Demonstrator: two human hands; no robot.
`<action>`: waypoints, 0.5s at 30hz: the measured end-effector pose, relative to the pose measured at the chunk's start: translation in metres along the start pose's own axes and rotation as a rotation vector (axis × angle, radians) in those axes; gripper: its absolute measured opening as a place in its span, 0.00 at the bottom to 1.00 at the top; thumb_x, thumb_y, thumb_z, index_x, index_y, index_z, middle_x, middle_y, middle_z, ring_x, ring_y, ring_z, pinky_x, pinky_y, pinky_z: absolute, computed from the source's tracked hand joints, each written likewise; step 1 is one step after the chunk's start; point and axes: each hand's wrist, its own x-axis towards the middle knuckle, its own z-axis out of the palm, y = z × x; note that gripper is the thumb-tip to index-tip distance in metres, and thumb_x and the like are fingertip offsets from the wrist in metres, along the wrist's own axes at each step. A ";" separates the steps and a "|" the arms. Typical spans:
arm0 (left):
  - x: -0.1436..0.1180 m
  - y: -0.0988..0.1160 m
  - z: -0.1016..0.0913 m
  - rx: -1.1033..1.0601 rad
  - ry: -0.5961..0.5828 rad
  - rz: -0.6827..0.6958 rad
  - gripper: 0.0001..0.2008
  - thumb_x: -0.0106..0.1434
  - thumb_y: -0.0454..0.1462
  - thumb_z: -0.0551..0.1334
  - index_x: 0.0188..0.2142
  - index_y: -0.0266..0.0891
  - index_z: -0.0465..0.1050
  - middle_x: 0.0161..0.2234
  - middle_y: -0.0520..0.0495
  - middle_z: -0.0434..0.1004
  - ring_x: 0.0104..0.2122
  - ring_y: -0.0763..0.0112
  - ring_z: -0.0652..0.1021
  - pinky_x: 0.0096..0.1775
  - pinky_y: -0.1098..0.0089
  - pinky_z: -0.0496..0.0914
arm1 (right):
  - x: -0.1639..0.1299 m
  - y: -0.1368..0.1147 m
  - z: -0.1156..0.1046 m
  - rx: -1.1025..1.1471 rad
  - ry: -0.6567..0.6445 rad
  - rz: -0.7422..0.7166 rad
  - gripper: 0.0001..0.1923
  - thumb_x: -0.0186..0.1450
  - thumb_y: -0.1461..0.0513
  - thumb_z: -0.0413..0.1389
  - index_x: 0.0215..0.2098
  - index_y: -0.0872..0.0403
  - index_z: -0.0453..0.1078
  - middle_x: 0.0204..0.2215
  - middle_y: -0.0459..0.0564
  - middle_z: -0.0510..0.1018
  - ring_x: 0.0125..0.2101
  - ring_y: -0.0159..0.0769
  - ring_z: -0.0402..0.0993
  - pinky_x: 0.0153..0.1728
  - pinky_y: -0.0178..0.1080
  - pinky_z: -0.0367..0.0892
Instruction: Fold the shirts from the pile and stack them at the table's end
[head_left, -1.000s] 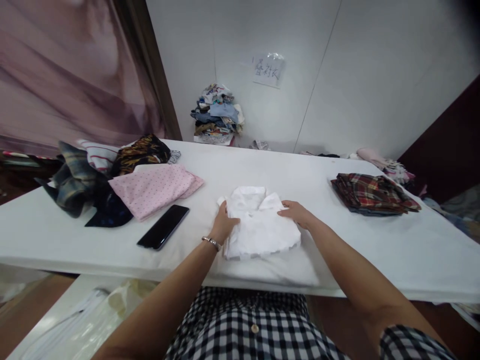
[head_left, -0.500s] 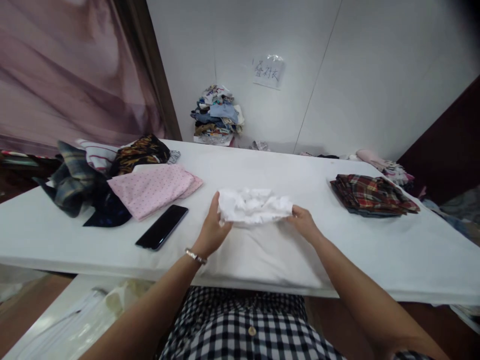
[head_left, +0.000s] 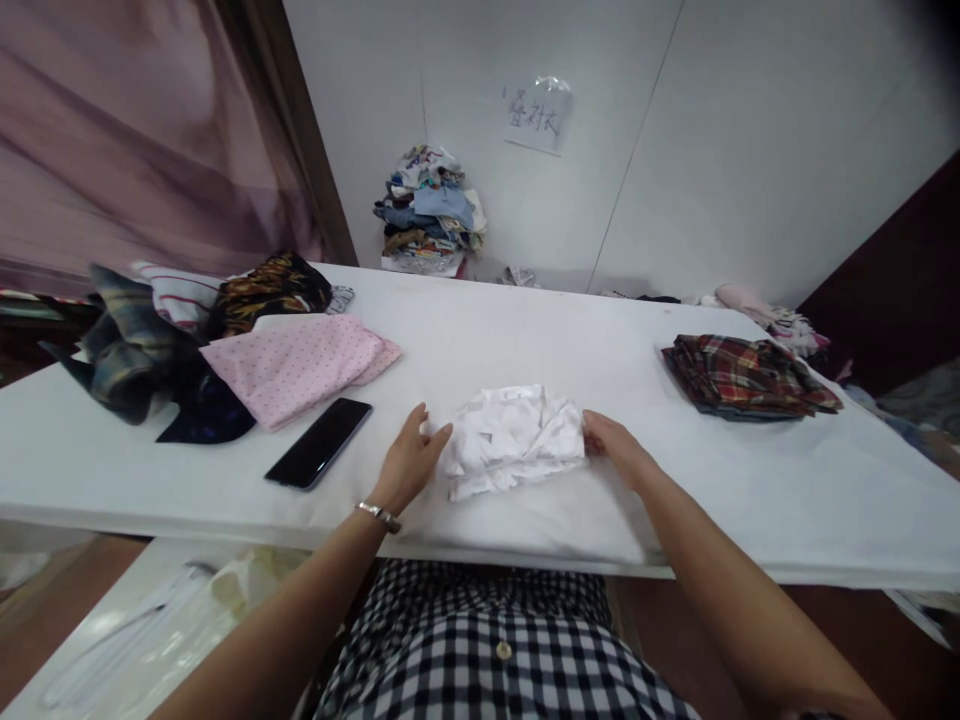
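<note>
A white shirt (head_left: 510, 435), folded into a small bundle with its collar at the far side, lies on the white tabletop in front of me. Just off its left edge, my left hand (head_left: 412, 458) is open, thumb and fingers apart. My right hand (head_left: 615, 445) is at the shirt's right edge, its curled fingers closed on the cloth; the fingertips are partly hidden.
Left on the white table (head_left: 480, 325) are a black phone (head_left: 319, 443), a pink dotted garment (head_left: 296, 365) and a crumpled dark plaid garment (head_left: 135, 350). A folded red plaid stack (head_left: 742, 375) sits right. More clothes (head_left: 431, 210) are piled by the wall.
The white shirt has come down flatter and nearer to me, its collar now showing. My left hand has let go of its left edge and moved slightly left; the right hand stays at its edge.
</note>
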 end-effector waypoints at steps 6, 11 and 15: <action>0.045 0.030 0.017 0.328 -0.105 0.127 0.22 0.61 0.53 0.56 0.39 0.38 0.77 0.46 0.35 0.76 0.47 0.50 0.74 0.50 0.58 0.65 | 0.034 -0.017 0.008 -0.178 0.113 0.112 0.43 0.57 0.52 0.61 0.66 0.55 0.54 0.51 0.59 0.75 0.43 0.41 0.75 0.41 0.38 0.69; 0.049 0.037 0.031 0.297 -0.083 0.272 0.05 0.56 0.38 0.63 0.31 0.41 0.76 0.44 0.42 0.77 0.49 0.55 0.73 0.54 0.61 0.63 | 0.036 -0.025 0.023 -0.167 0.109 -0.070 0.26 0.52 0.62 0.59 0.51 0.57 0.71 0.41 0.53 0.79 0.37 0.38 0.74 0.39 0.37 0.67; 0.020 0.040 0.017 0.196 0.054 0.413 0.07 0.62 0.38 0.57 0.34 0.42 0.74 0.46 0.45 0.77 0.49 0.60 0.73 0.57 0.60 0.59 | 0.018 -0.025 0.019 0.087 0.066 -0.264 0.22 0.52 0.58 0.61 0.46 0.53 0.72 0.33 0.47 0.78 0.31 0.35 0.72 0.34 0.36 0.66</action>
